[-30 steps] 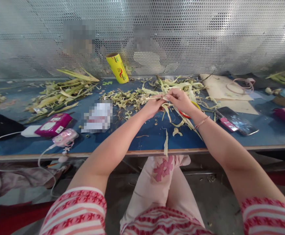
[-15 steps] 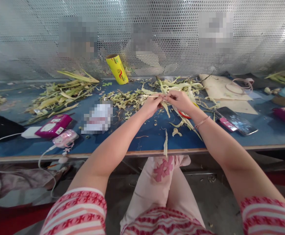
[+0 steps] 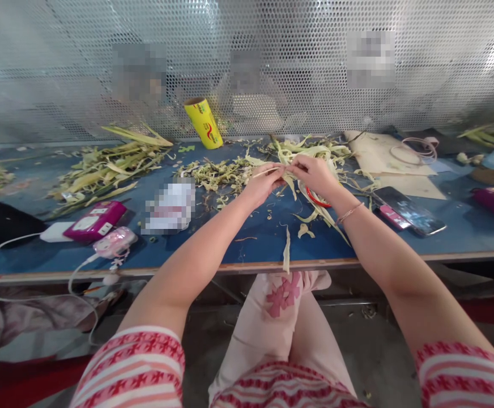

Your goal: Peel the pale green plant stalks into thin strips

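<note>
My left hand (image 3: 262, 184) and my right hand (image 3: 312, 171) meet over the table, with the fingertips of both pinched together. A thin pale strip of plant leaf (image 3: 269, 171) lies across the back of my left fingers and runs into the pinch. What exactly sits between the fingertips is too small to make out. Under my right hand lie long pale-green leaf strips (image 3: 315, 216). Beside my right wrist shows a red loop (image 3: 315, 198), partly hidden. To the left of my hands spreads a heap of shrivelled leaf scraps (image 3: 217, 174).
A yellow wrap roll (image 3: 204, 123) leans near the perforated metal screen (image 3: 298, 56). Long leaves (image 3: 106, 167) are piled at left, near a purple box (image 3: 96, 221). A phone (image 3: 408, 209) and brown cardboard (image 3: 383, 153) lie at right. People show dimly behind the screen.
The pale strip now lies lower across my left fingers, where before it stuck out above them. Both hands stay pinched together in nearly the same place. The view has shifted slightly.
</note>
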Available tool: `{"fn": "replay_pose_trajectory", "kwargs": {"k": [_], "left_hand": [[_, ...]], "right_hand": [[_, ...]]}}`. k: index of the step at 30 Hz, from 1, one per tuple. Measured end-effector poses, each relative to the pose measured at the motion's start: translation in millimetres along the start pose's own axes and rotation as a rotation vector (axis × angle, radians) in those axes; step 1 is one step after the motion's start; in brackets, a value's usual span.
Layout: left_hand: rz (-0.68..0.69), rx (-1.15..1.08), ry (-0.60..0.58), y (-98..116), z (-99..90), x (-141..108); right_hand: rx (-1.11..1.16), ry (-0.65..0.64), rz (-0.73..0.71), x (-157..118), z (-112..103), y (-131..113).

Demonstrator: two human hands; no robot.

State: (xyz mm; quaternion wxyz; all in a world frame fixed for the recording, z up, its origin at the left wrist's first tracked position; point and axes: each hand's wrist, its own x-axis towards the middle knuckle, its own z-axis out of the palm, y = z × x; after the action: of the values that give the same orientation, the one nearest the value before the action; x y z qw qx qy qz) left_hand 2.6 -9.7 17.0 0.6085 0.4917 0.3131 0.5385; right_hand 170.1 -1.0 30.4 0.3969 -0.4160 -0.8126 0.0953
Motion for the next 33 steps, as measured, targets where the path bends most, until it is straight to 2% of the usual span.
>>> {"fn": "replay_pose_trajectory", "kwargs": {"k": [6, 10, 14, 19, 26, 33], "left_hand": [[0.067, 0.111, -0.06, -7, -5.4, 6], [0.112, 0.2, -0.031, -13, -8.8, 11], [0.155, 0.272, -0.041, -15, -9.0, 11], [0.224, 0.372, 0.001, -14, -5.9, 8], [0.268, 0.394, 0.024, -14, -5.2, 8], [0.313, 0.384, 0.06, -20, -5.3, 11]], "right_hand": [[0.02, -0.057, 0.017, 0, 1, -1], [0.01, -0.12, 0.052, -1, 0, -8], [0.032, -0.108, 0.075, -1, 0, -11], [0.066, -0.076, 0.067, -1, 6, -7], [0.097, -0.031, 0.068, -1, 7, -12], [0.049, -0.043, 0.032, -3, 7, -13]]}}
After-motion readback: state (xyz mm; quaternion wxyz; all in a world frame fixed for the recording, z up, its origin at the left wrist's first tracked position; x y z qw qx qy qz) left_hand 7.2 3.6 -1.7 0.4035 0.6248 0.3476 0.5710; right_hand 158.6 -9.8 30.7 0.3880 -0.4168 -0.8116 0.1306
